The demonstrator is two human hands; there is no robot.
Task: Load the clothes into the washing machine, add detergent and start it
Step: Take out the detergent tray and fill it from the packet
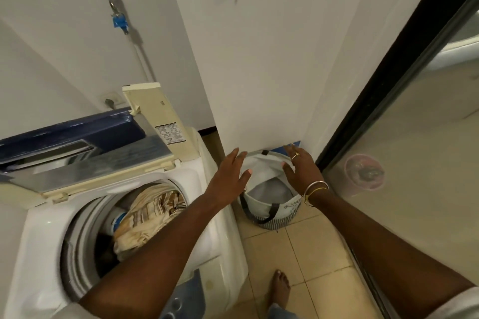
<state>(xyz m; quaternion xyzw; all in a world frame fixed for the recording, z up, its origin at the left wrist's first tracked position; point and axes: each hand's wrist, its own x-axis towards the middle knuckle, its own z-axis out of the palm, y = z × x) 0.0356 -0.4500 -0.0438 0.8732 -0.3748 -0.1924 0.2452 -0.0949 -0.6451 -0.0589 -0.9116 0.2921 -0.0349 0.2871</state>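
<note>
Head view: left hand [228, 173] and right hand [300, 171], both spread wide, hover over laundry basket [272, 215] on tiled floor [311, 254] beside washing machine [207, 215].

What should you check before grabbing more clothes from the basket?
1. Washing machine lid up: ok.
2. Room left in the drum above the striped cloth: ok.
3. Left hand empty, fingers spread: ok.
4. Right hand empty, over the basket: ok.
5. Clothes left in the basket: cannot tell, only pale lining or fabric shows.
6. Detergent close by: cannot tell, none in view.
</note>
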